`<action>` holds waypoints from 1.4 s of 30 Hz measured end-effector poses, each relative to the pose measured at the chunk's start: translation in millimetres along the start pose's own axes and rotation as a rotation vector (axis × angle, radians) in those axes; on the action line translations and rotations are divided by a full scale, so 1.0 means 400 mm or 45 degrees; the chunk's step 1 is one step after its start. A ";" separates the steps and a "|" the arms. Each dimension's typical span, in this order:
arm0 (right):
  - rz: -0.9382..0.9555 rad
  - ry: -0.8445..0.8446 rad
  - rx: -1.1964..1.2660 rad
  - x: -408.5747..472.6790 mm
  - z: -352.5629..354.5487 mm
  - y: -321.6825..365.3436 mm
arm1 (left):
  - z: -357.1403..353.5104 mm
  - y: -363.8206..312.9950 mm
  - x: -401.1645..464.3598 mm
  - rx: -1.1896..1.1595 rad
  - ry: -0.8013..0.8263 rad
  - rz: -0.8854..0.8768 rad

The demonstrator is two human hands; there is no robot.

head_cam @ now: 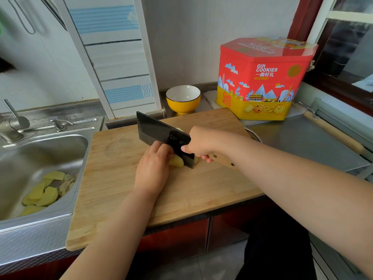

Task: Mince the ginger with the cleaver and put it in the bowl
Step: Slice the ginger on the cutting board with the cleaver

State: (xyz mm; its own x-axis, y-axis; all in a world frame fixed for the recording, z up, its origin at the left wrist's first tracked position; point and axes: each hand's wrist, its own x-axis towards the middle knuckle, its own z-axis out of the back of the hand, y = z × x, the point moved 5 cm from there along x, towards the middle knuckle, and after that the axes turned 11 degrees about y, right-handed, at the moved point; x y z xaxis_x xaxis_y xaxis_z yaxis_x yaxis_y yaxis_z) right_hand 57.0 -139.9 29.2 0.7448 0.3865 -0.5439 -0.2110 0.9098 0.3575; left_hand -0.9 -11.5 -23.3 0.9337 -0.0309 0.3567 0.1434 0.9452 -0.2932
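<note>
A peeled yellow piece of ginger [177, 161] lies on the wooden cutting board [121, 178]. My left hand [154, 168] holds it down with curled fingers, right against the blade. My right hand [198, 143] grips the wooden handle of a dark cleaver [159, 132], whose edge rests in the ginger. A small cut piece [195, 159] sits on the blade's right side. More ginger shows just beyond the blade [179, 129]. The yellow bowl [183, 99] with a white inside stands behind the board and holds nothing.
A steel sink [40, 158] on the left holds several yellow peelings [43, 190]; its tap [14, 122] is at the back. A red and yellow cookie tin [262, 77] stands at the back right. A wooden-handled tool [333, 132] lies on the steel counter.
</note>
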 end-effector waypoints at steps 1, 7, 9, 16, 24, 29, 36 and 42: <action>0.003 -0.012 0.002 -0.004 0.002 0.000 | -0.001 0.001 0.000 -0.003 0.004 0.003; 0.018 -0.111 0.002 -0.038 0.036 0.007 | -0.001 -0.001 0.000 0.000 0.006 0.004; 0.036 -0.125 -0.013 -0.045 0.044 0.013 | 0.002 -0.004 -0.002 0.000 -0.004 0.004; 0.043 -0.117 -0.067 -0.045 0.042 0.027 | -0.002 0.004 -0.011 0.010 -0.009 -0.010; 0.017 -0.102 -0.117 -0.043 0.032 0.028 | -0.007 0.004 -0.010 0.022 0.014 -0.013; 0.003 -0.088 -0.127 -0.047 0.029 0.029 | -0.009 0.007 -0.008 0.020 0.021 -0.011; -0.011 -0.079 -0.142 -0.050 0.018 0.033 | -0.008 0.006 -0.009 0.024 0.035 0.003; 0.003 -0.068 -0.071 -0.042 0.010 0.033 | -0.004 0.001 -0.008 0.031 0.034 0.016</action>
State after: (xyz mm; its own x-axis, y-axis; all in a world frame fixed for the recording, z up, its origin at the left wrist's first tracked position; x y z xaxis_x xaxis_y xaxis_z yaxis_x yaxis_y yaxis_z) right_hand 44.1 -135.2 46.0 0.7766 0.3811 -0.5016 -0.2466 0.9166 0.3146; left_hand -3.1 -11.3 -26.0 0.9440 -0.0271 0.3290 0.1236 0.9531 -0.2762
